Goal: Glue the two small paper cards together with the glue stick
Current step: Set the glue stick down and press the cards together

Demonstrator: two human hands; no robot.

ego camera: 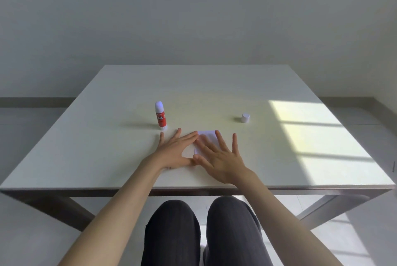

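Two hands are pressing flat on the white paper cards [206, 139] near the front-centre of the table; only one white rectangle is showing w/ a faint seam, so can't tell if it's two cards stacked or side by side. Cards' long axis is running roughly front-to-back, far short edge pointing toward the wall, near end hidden under the palms. Left hand [174, 152] is lying palm-down, fingers spread and straight, gripping nothing, its index fingertip reaching over the cards' left edge. Right hand [223, 159] is likewise splayed flat, nothing clasped, index and middle fingers lying across the cards' top face, thumb touching the left thumb at the near end. Far edge of the cards is sticking out just beyond the fingertips.

Glue stick [160, 116] is standing upright just beyond the left hand's fingertips, red label, white base down, uncapped pale tip up, tilting slightly. Its white cap [245, 118] is sitting well apart to the right, beyond the right hand.

White table [279, 85] is taking sunlight in window-pane patches on its right side; grey metal frame and legs below. Plain grey-white wall behind, pale floor w/ a dark baseboard strip. Person's dark trousers [199, 233] are showing under the near edge.
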